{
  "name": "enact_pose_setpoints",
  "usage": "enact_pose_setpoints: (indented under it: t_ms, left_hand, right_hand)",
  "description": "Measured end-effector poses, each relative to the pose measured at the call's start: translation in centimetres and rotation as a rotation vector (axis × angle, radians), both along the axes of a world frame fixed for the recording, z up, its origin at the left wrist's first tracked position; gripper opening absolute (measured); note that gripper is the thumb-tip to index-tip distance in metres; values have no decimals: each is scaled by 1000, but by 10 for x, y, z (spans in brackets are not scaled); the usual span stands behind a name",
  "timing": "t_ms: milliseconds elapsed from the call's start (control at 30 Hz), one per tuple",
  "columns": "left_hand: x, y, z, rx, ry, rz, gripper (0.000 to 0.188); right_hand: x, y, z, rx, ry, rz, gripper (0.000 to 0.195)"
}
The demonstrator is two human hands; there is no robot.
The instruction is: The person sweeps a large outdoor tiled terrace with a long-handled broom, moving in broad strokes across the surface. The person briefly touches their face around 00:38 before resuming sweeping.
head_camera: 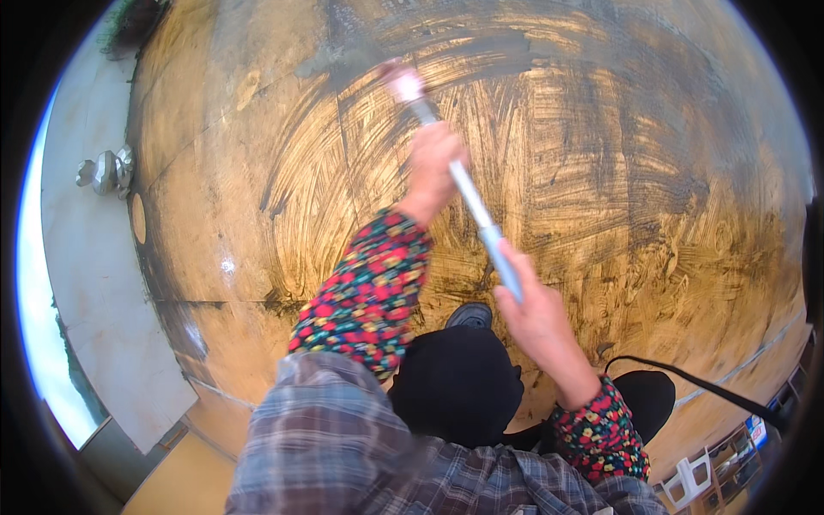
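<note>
Both of my hands grip one long-handled tool (473,196) with a pale shaft and a blue-grey end grip. Higher up the shaft, near the head, is my left hand (438,161). My right hand (534,315) holds the grip at the lower end. The pinkish tool head (402,80) is blurred, so I cannot tell its exact kind. It is over the brown tiled floor (373,154), which carries dark, streaky, wet-looking smears in curved strokes. A greyer film covers the floor farther out.
A pale panel (96,257) runs along the left, with faceted silver objects (106,170) by its edge. My dark shoe (470,315) is on the floor before me. A black cord or strap (702,383) crosses at right, above a white plastic stool (689,479) and shelving (730,463).
</note>
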State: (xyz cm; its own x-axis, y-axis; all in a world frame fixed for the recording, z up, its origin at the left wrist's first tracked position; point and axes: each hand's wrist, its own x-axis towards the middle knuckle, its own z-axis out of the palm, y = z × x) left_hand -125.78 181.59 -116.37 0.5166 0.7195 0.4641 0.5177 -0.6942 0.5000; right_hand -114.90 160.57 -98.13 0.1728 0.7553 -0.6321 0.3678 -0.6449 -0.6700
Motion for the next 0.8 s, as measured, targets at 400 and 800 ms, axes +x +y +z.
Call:
enact_pose_setpoints:
  t_ms: [400, 800]
  left_hand:
    - [137, -65, 14, -131, 0, -300, 16]
    - [12, -64, 42, -67, 533, -618, 21]
  right_hand:
    - [75, -82, 31, 118, -242, -220, 57]
    - [54, -101, 5, 52, 21, 49, 64]
